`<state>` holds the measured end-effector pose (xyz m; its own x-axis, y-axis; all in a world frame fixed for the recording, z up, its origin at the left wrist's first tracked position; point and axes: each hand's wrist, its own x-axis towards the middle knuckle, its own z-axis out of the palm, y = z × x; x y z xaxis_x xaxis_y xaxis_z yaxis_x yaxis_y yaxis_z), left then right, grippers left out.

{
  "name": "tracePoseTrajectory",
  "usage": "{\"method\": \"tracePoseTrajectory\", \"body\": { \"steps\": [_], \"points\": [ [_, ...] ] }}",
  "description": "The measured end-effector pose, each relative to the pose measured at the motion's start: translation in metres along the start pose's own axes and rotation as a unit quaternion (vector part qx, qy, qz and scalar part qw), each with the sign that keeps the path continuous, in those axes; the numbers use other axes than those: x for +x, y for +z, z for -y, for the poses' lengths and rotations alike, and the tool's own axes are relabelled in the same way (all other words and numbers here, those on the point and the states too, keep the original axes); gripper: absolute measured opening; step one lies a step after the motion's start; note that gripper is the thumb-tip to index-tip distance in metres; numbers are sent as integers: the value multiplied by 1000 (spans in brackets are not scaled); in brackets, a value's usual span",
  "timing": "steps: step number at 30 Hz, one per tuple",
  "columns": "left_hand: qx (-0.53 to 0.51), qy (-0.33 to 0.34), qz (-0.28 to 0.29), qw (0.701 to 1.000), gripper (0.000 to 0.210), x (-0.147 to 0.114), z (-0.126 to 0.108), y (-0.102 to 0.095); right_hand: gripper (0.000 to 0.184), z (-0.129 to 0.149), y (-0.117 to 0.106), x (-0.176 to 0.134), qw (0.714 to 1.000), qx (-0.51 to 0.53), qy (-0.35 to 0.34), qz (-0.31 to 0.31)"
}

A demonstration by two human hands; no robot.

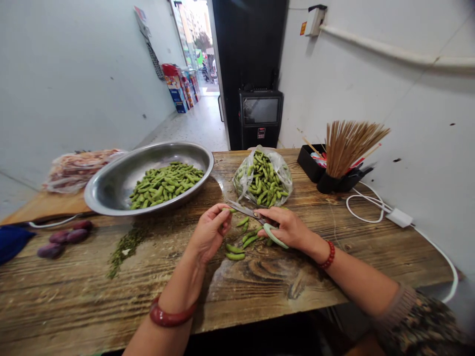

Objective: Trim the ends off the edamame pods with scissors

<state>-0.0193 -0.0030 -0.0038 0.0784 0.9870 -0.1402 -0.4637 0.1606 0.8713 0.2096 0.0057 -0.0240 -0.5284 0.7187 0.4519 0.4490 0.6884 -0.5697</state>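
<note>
Between the thumb and fingers of my left hand (212,231) is a green soybean pod (232,210), mostly covered by the fingertips. My right hand (287,226) grips a pair of scissors (273,234) with pale green handles, the blades pointing left at the pod. Several loose pods (235,252) lie on the wood below and between my hands. Just beyond them, a clear plastic bag (285,170) stands full of pods. A wide steel basin (107,185) to the left holds a heap of pods (166,184).
Green trimmings (126,247) and several purple plums (67,236) lie left on the wooden table (163,277). Behind the plums is a bagged pinkish bundle (76,170). At right stand bamboo skewers (349,148), a black caddy (310,163) and a white cable (371,199) with an adapter.
</note>
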Motion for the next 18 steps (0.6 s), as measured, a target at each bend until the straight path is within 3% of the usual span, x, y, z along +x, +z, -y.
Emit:
{"method": "tracePoseTrajectory", "body": {
  "steps": [6, 10, 12, 14, 18],
  "points": [
    [-50, -19, -25, 998, 14, 1, -6, 0, 48, -6, -1, 1, 999, -3, 23, -31],
    [101, -6, -21, 995, 9, 5, 2, -1, 49, -4, -1, 1, 1000, -3, 25, -15],
    [243, 48, -23, 968, 5, 9, 10, -1, 49, -2, -1, 1, 1000, -1, 23, -9],
    [374, 114, -20, 920, 2, 13, 19, -2, 49, -1, 0, 1, 1000, -3, 20, -7],
    [507, 164, -2, 846, 7, 15, 29, -2, 48, -1, 0, 1, 1000, -7, 20, -6]
  ]
}}
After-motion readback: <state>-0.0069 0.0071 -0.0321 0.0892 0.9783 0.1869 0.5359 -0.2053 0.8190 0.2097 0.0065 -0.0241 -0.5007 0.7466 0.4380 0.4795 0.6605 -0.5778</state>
